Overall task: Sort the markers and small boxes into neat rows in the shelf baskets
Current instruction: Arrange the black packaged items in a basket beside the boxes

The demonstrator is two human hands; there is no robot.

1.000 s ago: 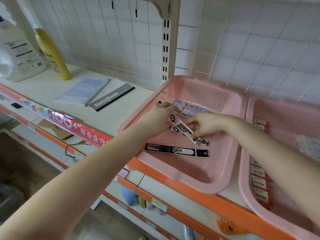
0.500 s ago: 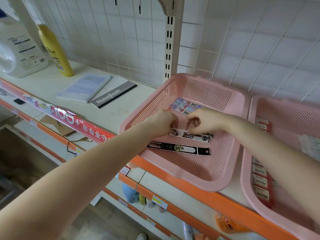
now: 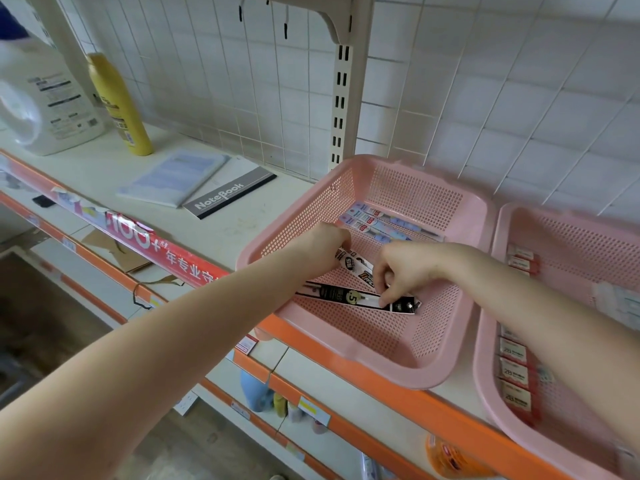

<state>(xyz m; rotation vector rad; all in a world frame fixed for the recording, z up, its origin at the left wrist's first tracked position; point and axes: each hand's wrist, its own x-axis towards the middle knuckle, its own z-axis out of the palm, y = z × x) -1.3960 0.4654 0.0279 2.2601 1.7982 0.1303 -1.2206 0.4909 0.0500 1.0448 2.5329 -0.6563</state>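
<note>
— Anything legible by the grips?
— ".5" in a gold roundel on the black marker pack [image 3: 332,293], just under the right grip [image 3: 405,268]. Lettering on the white pack [image 3: 353,263], pinched between left grip [image 3: 322,247] and right grip: too blurred.
— Further off?
— "NoteBook" on the grey notebook [image 3: 221,199], well left of the left grip. "100+" and "年专业守" on the red shelf strip [image 3: 166,251], below-left of it. "2B" on the small boxes [image 3: 514,375] in the basket [image 3: 479,368] right of the right grip.
— Jug [image 3: 45,98] and yellow bottle [image 3: 117,105], far left?
— Printed labels, unreadable.
</note>
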